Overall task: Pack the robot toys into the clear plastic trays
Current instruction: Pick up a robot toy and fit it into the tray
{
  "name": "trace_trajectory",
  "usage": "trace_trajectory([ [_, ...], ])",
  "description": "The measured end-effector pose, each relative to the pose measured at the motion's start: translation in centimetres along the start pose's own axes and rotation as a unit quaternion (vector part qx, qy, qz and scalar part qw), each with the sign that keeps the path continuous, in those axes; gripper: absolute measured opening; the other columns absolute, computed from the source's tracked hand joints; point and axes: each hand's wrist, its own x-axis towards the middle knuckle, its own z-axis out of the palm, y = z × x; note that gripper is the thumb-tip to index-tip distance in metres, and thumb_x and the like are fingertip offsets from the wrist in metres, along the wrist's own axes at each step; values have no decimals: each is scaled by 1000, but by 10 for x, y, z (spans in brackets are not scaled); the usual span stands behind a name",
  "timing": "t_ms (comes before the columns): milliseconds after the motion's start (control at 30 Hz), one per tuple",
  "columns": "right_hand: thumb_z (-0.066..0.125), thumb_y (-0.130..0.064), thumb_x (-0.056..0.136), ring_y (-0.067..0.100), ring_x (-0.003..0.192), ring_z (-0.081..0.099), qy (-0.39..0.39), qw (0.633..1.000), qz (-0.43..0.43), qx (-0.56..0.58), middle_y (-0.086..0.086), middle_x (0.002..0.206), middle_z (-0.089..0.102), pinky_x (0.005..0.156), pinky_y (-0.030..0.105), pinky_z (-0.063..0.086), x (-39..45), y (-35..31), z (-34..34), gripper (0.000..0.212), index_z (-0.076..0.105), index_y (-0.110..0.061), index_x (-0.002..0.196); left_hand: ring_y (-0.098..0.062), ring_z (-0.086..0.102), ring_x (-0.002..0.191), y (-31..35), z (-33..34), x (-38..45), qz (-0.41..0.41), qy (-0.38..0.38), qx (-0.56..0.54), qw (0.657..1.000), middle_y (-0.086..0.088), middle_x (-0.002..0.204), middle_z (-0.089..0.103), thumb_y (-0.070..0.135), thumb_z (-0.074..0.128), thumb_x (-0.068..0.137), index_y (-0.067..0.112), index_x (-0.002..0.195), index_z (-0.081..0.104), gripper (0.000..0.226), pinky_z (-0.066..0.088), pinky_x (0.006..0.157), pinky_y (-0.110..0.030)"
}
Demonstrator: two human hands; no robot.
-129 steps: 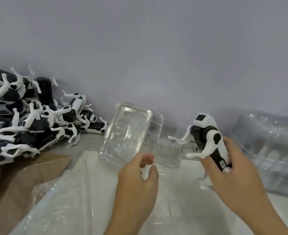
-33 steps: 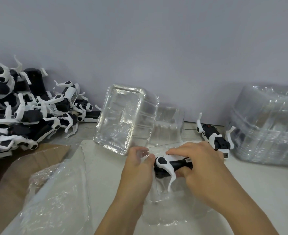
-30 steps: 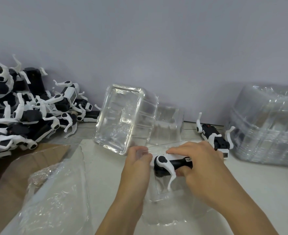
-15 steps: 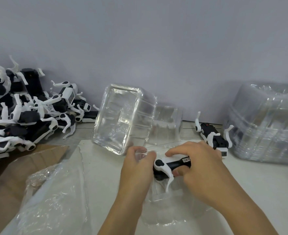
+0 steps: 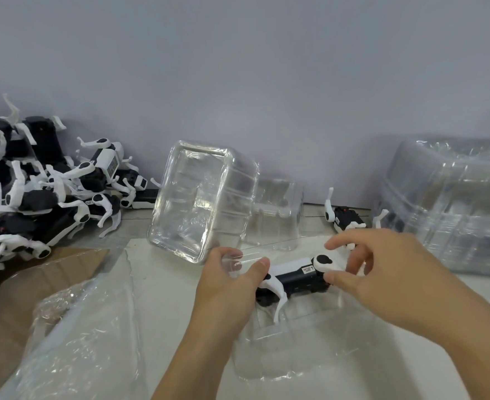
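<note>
Clear plastic tray (image 5: 269,342) on the tabletop is receiving one black-and-white robot toy (image 5: 292,280); both hands' fingers are pinching it, left hand (image 5: 226,281), right hand (image 5: 382,272) (a heap (image 5: 36,197) is waiting).

White table (image 5: 165,287), toy pile (image 5: 36,194), tray stack (image 5: 451,209)

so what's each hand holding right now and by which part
The left hand pinches the near clear tray's far-left rim. The right hand grips the robot toy by its right end, at the white leg joint.
</note>
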Motion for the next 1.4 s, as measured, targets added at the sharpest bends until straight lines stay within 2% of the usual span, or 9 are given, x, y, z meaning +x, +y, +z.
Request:
trace_trajectory([
  [200,76,-43,81,9,84,58,47,999,-2,-3,-15,63,67,65,26,42,6,1,9,13,63,-44,78,9,55,83,2,-5,2,14,-28,82,996,16,107,57,48,75,80,37,100,49,35,38,52,-6],
  [367,80,-29,81,2,74,53,114,993,3,4,-16,74,59,59,13,35,9,3,23,6,77,-34,83,6,58,78,2,-4,2,18,-11,97,995,11,106,60,50,78,77,36,99,49,39,39,51,-8],
  [633,77,-35,84,4,62,50,69,997,37,-24,-11,78,53,47,14,33,12,3,23,9,77,-30,77,-1,60,87,-1,3,2,13,16,33,999,10,105,63,43,77,80,35,98,53,31,39,62,-20],
  [767,73,-41,84,3,84,53,71,997,2,-11,-18,95,50,62,16,34,8,-3,24,23,62,-40,105,4,59,73,-2,7,4,-5,44,-32,998,14,92,63,41,65,90,30,93,61,12,40,63,-22],
  [833,71,-49,80,1,94,49,72,997,-40,13,-23,98,45,70,22,37,4,-13,29,32,50,-47,103,-6,62,84,-2,9,5,-14,51,-73,996,8,94,65,38,61,92,26,92,64,13,43,69,-26],
  [967,62,-67,74,2,108,41,55,995,-84,16,-27,102,48,92,31,38,-1,-31,49,39,55,-50,108,-15,64,97,-3,10,8,-17,63,-91,994,2,101,68,35,59,93,23,95,67,15,49,81,-32],
  [1033,59,-67,79,3,109,33,50,994,-94,-27,-26,103,51,90,33,29,-1,-33,56,35,61,-51,110,-19,65,99,-3,11,8,-16,61,-93,994,-1,102,68,35,59,93,22,95,67,15,51,88,-38],
  [1133,61,-56,86,6,98,29,38,994,-94,-43,-20,98,54,79,32,17,0,-33,57,19,68,-49,102,-12,62,95,-4,11,7,-6,67,-91,994,3,99,67,35,58,95,23,93,66,15,45,75,-29],
  [1400,71,-54,80,3,91,45,8,994,-112,5,-18,82,58,84,32,38,2,-29,50,21,58,-65,92,6,53,61,-4,11,7,19,69,-60,996,-3,98,66,27,59,93,22,88,67,11,40,66,-23],
])
